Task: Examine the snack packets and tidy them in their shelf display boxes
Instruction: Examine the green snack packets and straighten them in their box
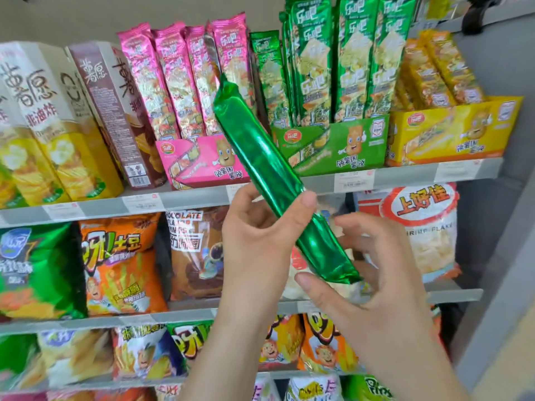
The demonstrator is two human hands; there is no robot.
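Packet: green foil packet [260, 146], out of its box and held in the air in front of the top shelf [188, 198], with its plain shiny back toward the camera.
Long axis: tilted, with the upper end up-left over the gap between the pink display box [199, 160] and the green display box [333, 143], and the lower end down-right near the middle shelf.
Left hand [254, 235]: grasping the packet a little below its middle, thumb [307, 201] laid across the near face, fingers wrapped behind and mostly hidden.
Right hand [376, 273]: released, fingers [351, 227] spread and loosely curved behind the packet's lower end, thumb just below that end and apart from it (whether any fingertip touches the foil cannot be told).
Home: green display box, up and to the right of the packet's top end, with matching upright green packets [347, 59] packed in rows.
Step, as a judgement: examining, not yet returning.
Relation that matters: box above and right of both hands, with the right hand on the nearer side but only the left hand carrying. Packet probably needs swinging upright, lower end leading down into the box between its neighbours.
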